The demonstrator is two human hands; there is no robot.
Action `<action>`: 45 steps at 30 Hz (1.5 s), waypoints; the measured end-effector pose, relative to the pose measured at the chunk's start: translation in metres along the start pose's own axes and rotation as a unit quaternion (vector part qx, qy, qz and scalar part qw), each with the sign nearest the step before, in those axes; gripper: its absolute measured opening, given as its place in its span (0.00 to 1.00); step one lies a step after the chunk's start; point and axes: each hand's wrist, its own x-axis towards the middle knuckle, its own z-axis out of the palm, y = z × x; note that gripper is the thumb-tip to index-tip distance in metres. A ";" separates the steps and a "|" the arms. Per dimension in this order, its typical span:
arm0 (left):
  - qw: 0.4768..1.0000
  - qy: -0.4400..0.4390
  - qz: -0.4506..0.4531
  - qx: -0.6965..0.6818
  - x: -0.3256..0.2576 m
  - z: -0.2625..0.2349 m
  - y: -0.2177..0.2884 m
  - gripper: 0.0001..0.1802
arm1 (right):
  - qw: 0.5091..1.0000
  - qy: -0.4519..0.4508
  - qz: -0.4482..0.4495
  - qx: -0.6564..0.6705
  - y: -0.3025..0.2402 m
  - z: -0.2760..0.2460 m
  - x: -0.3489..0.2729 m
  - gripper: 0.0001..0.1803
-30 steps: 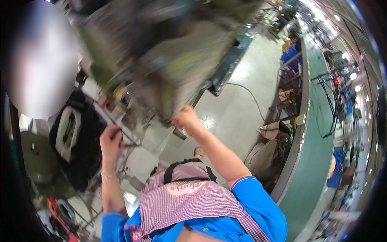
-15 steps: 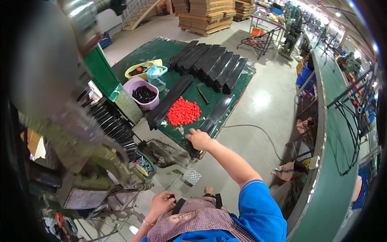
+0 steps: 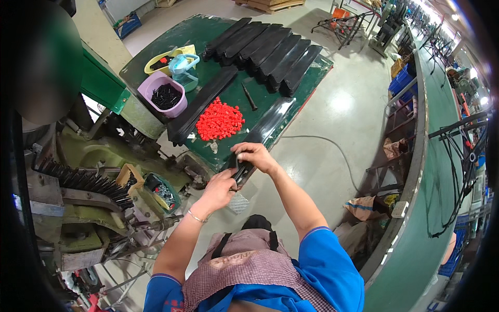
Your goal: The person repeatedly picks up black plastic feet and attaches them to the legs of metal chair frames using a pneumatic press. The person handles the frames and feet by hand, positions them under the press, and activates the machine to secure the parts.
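Observation:
A long glossy black strip lies along the right edge of the green table, its near end reaching the corner closest to me. My right hand pinches at that near end, fingers curled, with a dark edge raised under them. Just below, my left hand has its fingers closed around the tip of the same strip. Whether one strip or several lie under my fingers is hard to see. Beside my hands sits a heap of small red plastic pieces. A narrow dark hand tool lies behind the heap.
Several stacks of black strips cover the far side of the table. At its left stand a lilac tub of black pieces, a light blue container and a yellow basin. A green machine stands to my left.
My left hand has come up from beside my waist to the strip's near end. The right hand has closed on that end. The view has tilted downward.

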 end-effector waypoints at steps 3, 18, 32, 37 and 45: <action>0.996 -0.048 -0.018 0.079 0.014 0.007 0.012 0.08 | 0.981 0.099 -0.032 0.161 -0.016 -0.045 0.009 0.10; 0.987 0.126 -0.002 -0.100 -0.033 0.021 0.013 0.06 | 0.895 -0.006 -0.288 -0.340 -0.227 0.008 -0.077 0.07; 0.648 0.514 -0.238 -0.509 -0.269 -0.052 0.010 0.07 | 0.951 -0.139 0.104 -0.255 -0.059 0.202 -0.113 0.12; 0.562 0.514 -0.241 -0.602 -0.263 -0.089 -0.022 0.06 | 0.942 -0.184 0.064 -0.273 -0.062 0.249 -0.105 0.13; 0.549 0.433 -0.306 -0.646 -0.271 -0.073 -0.051 0.05 | 0.944 -0.206 0.027 -0.257 -0.073 0.317 -0.085 0.13</action>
